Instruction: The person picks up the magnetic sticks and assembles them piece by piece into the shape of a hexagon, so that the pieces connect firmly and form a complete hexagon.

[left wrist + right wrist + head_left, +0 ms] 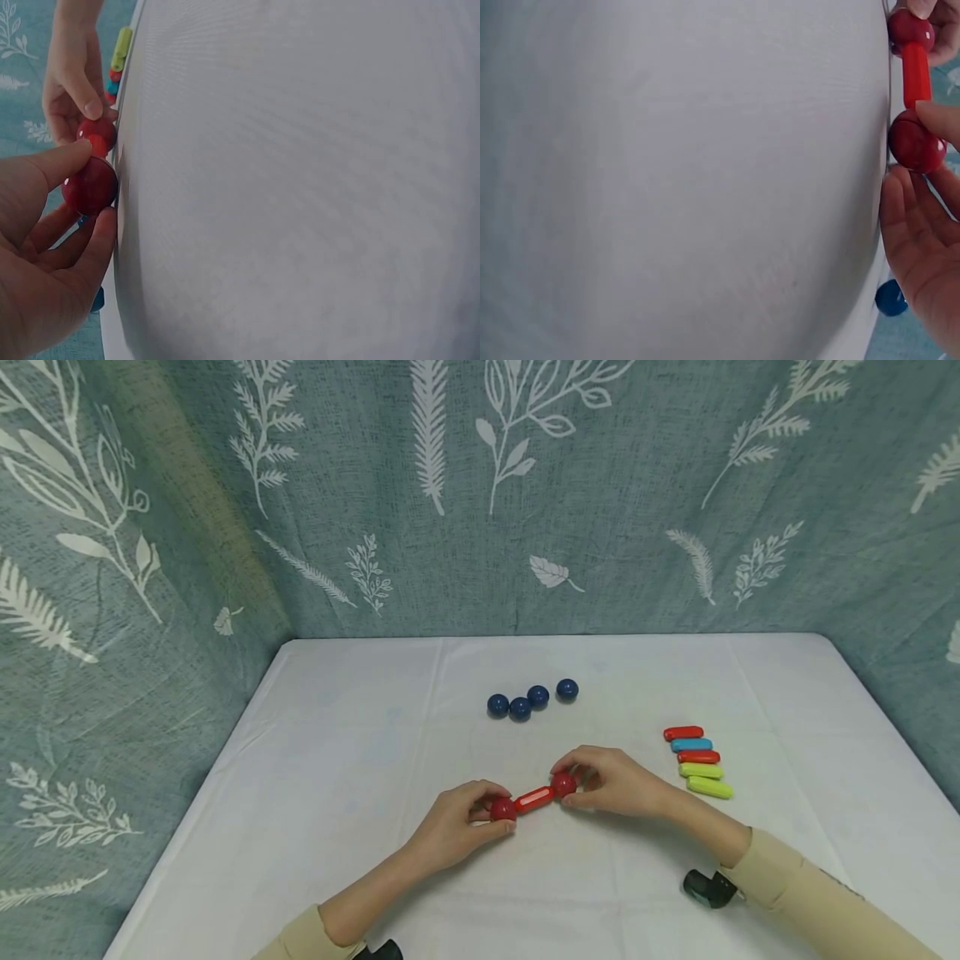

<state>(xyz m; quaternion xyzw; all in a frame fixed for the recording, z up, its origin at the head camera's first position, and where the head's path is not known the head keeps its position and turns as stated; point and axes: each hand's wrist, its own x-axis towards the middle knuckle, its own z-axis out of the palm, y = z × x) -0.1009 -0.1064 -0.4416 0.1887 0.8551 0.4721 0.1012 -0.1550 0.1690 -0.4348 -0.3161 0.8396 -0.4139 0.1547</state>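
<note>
Head view: my left hand (455,828) and right hand (617,782) pinch glossy red balls (503,810) at both ends of a red plastic-looking rod (535,799) over white cloth (337,727), likely mid-joining, so steady inward pressure seems next.

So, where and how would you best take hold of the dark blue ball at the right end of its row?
Probably round the widest part of the ball, coming from above or the right: it is round, with no visible handle, and a gap parts it from the other blue balls on its left.
</note>
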